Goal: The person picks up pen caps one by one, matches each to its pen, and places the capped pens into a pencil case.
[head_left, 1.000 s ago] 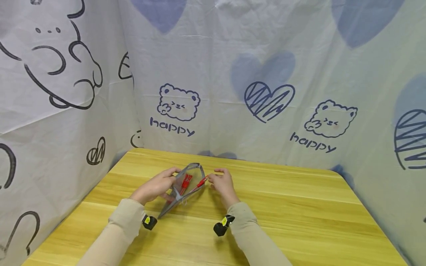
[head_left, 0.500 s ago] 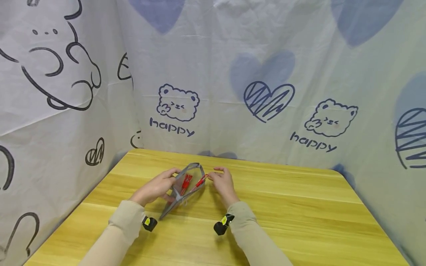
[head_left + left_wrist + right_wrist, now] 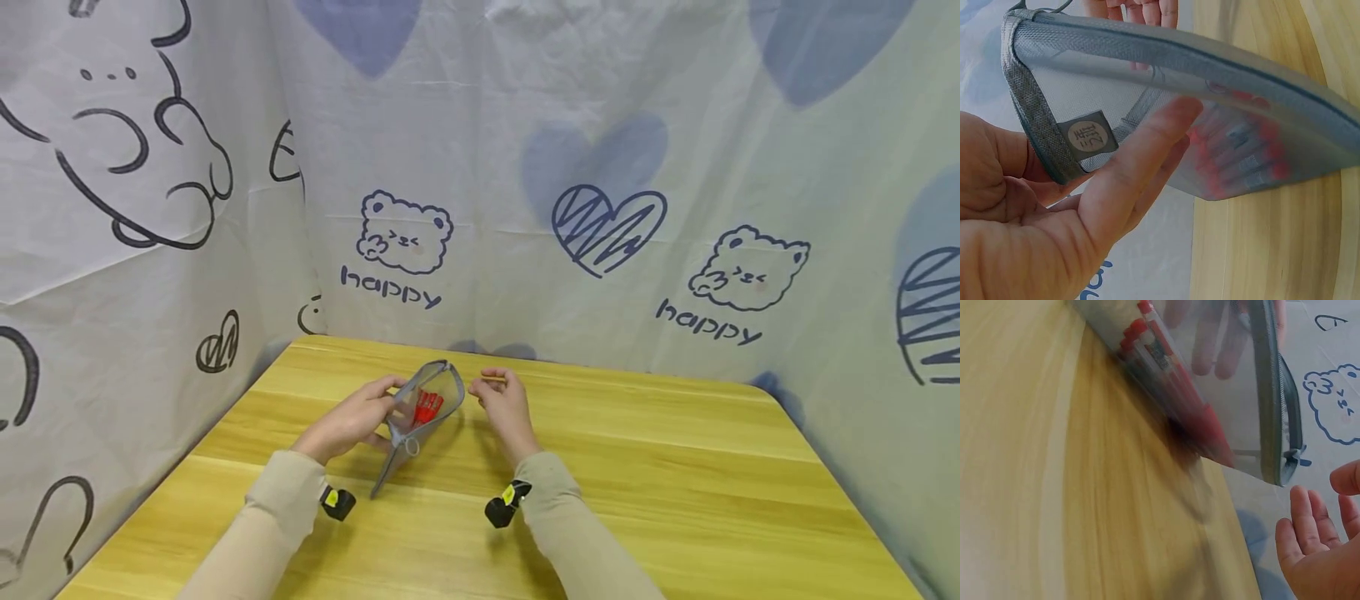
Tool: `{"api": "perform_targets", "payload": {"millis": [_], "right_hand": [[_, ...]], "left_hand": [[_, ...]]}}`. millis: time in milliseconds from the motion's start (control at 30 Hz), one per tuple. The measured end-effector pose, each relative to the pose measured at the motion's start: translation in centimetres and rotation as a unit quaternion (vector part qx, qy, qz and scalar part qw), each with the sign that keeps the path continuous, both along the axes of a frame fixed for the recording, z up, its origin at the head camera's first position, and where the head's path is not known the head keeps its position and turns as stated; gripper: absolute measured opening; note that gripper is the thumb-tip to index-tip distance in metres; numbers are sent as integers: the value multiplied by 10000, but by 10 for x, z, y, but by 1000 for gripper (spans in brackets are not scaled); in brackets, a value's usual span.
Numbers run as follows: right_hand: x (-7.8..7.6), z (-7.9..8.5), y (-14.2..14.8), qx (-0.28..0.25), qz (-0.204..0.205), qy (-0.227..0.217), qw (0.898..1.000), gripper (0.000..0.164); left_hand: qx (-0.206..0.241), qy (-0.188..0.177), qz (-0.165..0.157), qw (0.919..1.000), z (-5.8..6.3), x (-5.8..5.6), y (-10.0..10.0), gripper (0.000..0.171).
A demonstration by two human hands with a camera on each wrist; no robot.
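Observation:
A see-through pencil pouch (image 3: 392, 471) with grey zipper edging stands tilted with its mouth open. Several red pens (image 3: 427, 407) lie inside, seen through its side as a bundle (image 3: 1179, 381) in the right wrist view. My left hand (image 3: 348, 423) grips the pouch's left side; in the left wrist view, extended fingers (image 3: 1141, 156) lie along the wall near a small grey label (image 3: 1088, 136). Just right of the mouth is my right hand (image 3: 506, 412), apart from the pouch, its fingers loosely bent and nothing held in them (image 3: 1322, 550).
Under the hands is a yellow wood-grain table (image 3: 637, 483). Pale cloth (image 3: 510, 150) printed with bears and hearts hangs behind it and at both sides. A black camera (image 3: 338, 503) sits on the left wrist, another (image 3: 501, 511) on the right.
The red pen that my right hand held at the mouth has gone into the pouch with the others. My right hand has let go, and the pouch has turned slightly more upright.

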State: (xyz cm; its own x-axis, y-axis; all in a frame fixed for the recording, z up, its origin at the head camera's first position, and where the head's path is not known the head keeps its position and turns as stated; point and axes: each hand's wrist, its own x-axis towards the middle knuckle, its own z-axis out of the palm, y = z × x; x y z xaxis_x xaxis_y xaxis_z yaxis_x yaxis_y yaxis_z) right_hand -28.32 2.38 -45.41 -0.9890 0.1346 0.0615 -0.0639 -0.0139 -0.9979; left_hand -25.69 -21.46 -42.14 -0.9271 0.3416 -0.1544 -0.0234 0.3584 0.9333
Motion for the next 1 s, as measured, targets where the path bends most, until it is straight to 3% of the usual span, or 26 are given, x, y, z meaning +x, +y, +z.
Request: {"api": "perform_targets", "payload": {"millis": [267,1000], "right_hand": [[1,3,18,-25,30,-159,9999,30],[21,10,72,441,429,-407,9973,27]], "left_hand": [[127,-143,13,9998,2,0,7,41],[394,-324,-248,9984,4,3,58,44]]}}
